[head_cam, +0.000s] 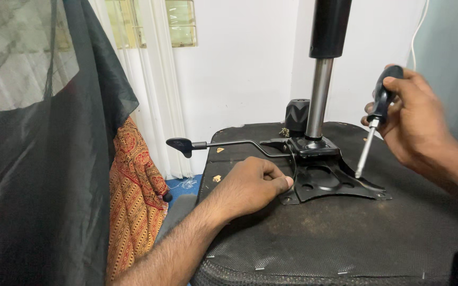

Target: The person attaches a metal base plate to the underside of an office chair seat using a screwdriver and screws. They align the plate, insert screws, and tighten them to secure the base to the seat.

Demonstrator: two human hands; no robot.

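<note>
Right hand [417, 119] grips our screwdriver [376, 119], tip at mounting plate [340, 182] | left hand [250, 182] curled, steadying plate's near corner on upturned seat [345, 233] | we judge screws unfinished; none visibly out.

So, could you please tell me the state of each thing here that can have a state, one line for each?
left hand: resting on the seat underside, fingers at the plate edge
right hand: closed on the screwdriver handle
screwdriver: held tilted, tip down at the plate
metal plate: lying flat on the seat underside
lever: sticking out to the side, untouched
gas cylinder: standing upright in the plate
</note>
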